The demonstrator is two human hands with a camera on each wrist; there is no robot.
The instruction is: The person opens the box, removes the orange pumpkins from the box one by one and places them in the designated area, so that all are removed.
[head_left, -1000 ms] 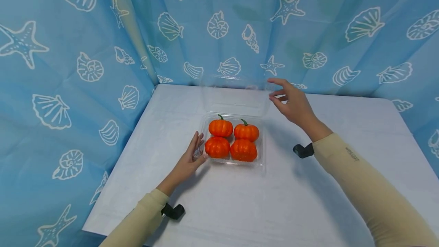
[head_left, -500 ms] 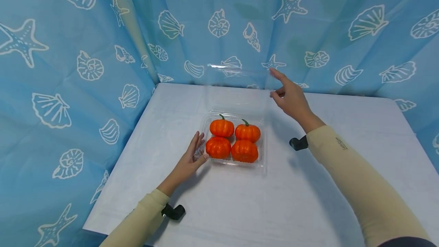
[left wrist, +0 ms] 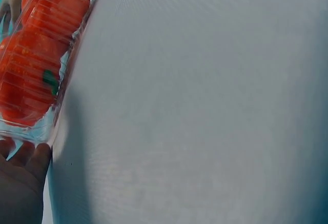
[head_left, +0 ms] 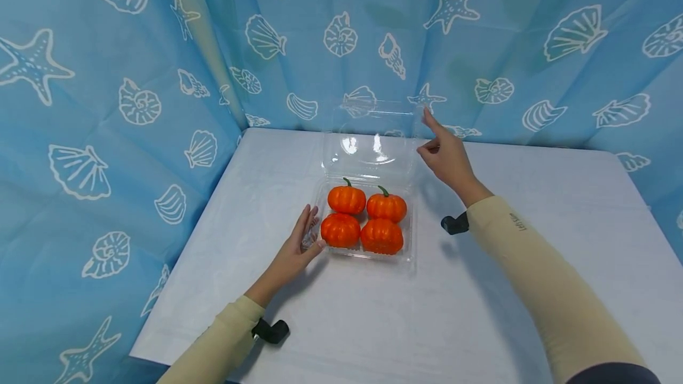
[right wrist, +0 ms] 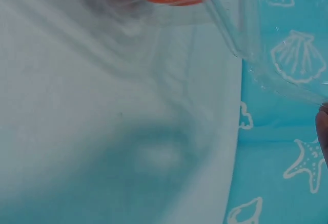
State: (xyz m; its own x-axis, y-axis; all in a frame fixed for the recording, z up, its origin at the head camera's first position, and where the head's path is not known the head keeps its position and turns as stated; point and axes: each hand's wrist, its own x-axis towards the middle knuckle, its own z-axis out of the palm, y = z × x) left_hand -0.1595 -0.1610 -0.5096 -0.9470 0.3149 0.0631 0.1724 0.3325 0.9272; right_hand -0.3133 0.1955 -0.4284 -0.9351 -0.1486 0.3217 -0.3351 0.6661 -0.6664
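Observation:
Several small orange toy pumpkins [head_left: 341,230] sit in two rows in a clear plastic clamshell container [head_left: 373,254] on the table. Green stems show on the back ones. The container's clear lid [head_left: 368,147] stands raised at the back. With fingers extended, my left hand [head_left: 290,256] rests against the container's left side; in the left wrist view its fingertips meet the ribbed wall beside the pumpkins [left wrist: 31,75]. At the lid's right edge, my right hand [head_left: 450,156] pinches it with the thumb and curled fingers, index finger pointing up. In the right wrist view only a fingertip [right wrist: 323,126] shows at the lid's rim.
A white cloth covers the table [head_left: 480,313]. Close behind the table and along its left side hangs a blue curtain [head_left: 299,70] with white shells and starfish. Each wrist wears a black camera mount [head_left: 455,224].
The clear lid has swung up to a steeper stance, its top edge now higher against the curtain. My right hand has risen slightly with it; my left hand has stayed at the container's side.

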